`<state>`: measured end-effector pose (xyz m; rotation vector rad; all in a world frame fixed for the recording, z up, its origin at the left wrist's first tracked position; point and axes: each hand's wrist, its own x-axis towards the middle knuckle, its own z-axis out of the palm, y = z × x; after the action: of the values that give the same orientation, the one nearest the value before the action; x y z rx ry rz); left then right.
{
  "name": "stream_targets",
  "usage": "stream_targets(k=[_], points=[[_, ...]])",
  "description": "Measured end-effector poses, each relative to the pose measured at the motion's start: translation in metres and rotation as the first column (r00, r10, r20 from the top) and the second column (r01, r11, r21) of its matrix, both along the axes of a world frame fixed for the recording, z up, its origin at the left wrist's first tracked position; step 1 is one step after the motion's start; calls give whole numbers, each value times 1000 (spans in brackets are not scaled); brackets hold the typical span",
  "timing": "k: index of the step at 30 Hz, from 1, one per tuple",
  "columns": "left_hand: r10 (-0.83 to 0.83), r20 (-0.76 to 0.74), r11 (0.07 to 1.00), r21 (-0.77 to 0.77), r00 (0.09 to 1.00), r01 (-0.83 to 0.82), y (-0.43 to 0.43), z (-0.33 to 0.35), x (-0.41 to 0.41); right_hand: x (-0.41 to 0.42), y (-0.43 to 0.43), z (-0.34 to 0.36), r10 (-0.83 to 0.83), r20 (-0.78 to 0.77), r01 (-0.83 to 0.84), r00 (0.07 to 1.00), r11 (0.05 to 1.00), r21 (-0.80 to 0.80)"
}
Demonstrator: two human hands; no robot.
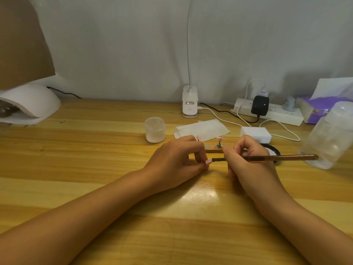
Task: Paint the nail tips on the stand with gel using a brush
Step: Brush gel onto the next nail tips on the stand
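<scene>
The left hand (177, 159) is pinching a pink nail tip (208, 162) with white dots near the middle of the wooden table (76, 169). The right hand (250, 161) is gripping a brown brush (277, 158), and its dark end is touching the tip. Another pink tip (220, 138) is sitting on a small metal stand (218, 145) just behind. A white jar (155, 129) and a white lamp (189, 104) are standing toward the back edge by the grey wall (114, 44). The lamp's label is too small to read.
</scene>
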<state>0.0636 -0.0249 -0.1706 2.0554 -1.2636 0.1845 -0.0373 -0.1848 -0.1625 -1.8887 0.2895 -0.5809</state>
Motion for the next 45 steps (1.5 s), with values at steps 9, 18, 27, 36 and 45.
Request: stream_targets(k=[9, 18, 27, 36, 45], points=[[1, 6, 1000, 17, 1000, -1, 0, 1, 0, -1, 2, 3, 148, 0, -148, 989, 988, 48], [2, -8, 1000, 6, 1000, -2, 0, 1, 1, -1, 2, 1, 42, -4, -42, 999, 999, 1], [2, -88, 1000, 5, 996, -1, 0, 2, 0, -1, 1, 4, 114, 55, -120, 992, 985, 123], [10, -106, 1000, 22, 994, -7, 0, 3, -1, -2, 3, 3, 61, -12, -61, 998, 998, 10], [2, -103, 1000, 12, 995, -1, 0, 3, -1, -1, 0, 4, 68, 47, -73, 997, 990, 119]])
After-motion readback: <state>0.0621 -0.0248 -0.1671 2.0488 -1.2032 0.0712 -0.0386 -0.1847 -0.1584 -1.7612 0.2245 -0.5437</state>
